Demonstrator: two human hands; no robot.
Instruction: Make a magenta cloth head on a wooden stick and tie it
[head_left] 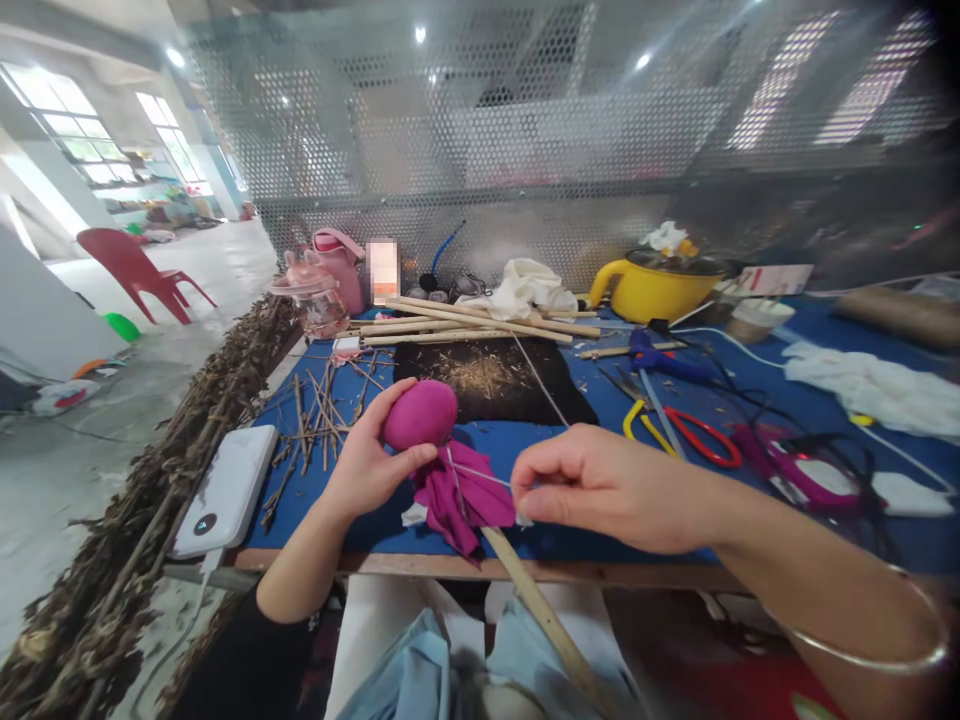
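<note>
A round ball wrapped in magenta cloth (421, 415) is held by my left hand (382, 450), its fingers behind the ball and its thumb at the lower edge. Below the ball the cloth gathers into a loose skirt (469, 495), with white material peeking out at its sides. A wooden stick (544, 615) runs from under this skirt down toward my lap. Thin pale string (480, 474) goes from the gathered neck to my right hand (600, 487), which pinches it between closed fingers. More string rises behind that hand toward the sticks.
Wooden sticks (465, 325) lie across a black cloth (487, 380) scattered with shavings. Yellow-handled and red-handled scissors (701, 437), a blue glue gun (667, 358) and a yellow pot (664, 290) are at the right. Twigs (322, 405) and a white power bank (229, 490) lie left.
</note>
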